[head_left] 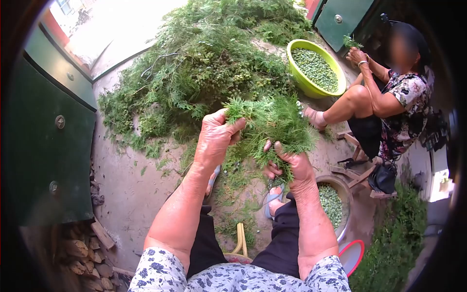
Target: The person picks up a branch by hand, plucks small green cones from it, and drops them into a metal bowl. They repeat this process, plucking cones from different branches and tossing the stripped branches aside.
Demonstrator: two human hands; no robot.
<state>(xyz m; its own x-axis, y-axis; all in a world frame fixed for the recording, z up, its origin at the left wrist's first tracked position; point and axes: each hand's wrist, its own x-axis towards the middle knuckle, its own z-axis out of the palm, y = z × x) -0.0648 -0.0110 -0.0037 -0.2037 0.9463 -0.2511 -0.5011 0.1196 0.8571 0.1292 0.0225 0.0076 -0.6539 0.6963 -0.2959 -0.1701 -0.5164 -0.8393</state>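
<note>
A leafy green conifer branch (284,121) with flat, feathery sprays is held up in front of me. My left hand (219,131) pinches its left end between thumb and fingers. Lower on the right, my right hand (291,168) has its fingers curled around the underside of the same branch, partly covered by leaves. Beyond my hands lies a big heap of cut green branches (194,73) on the floor. Beside my right forearm stands a metal basin (349,204) with small pale green berries or cones (331,204) in it.
A yellow-green tub (293,61) full of similar green berries stands ahead right. Another person (404,97) sits at the right, holding a small sprig (351,42). Wooden stools (357,177) are near them. Green cabinets (53,141) and stacked firewood (87,258) line the left.
</note>
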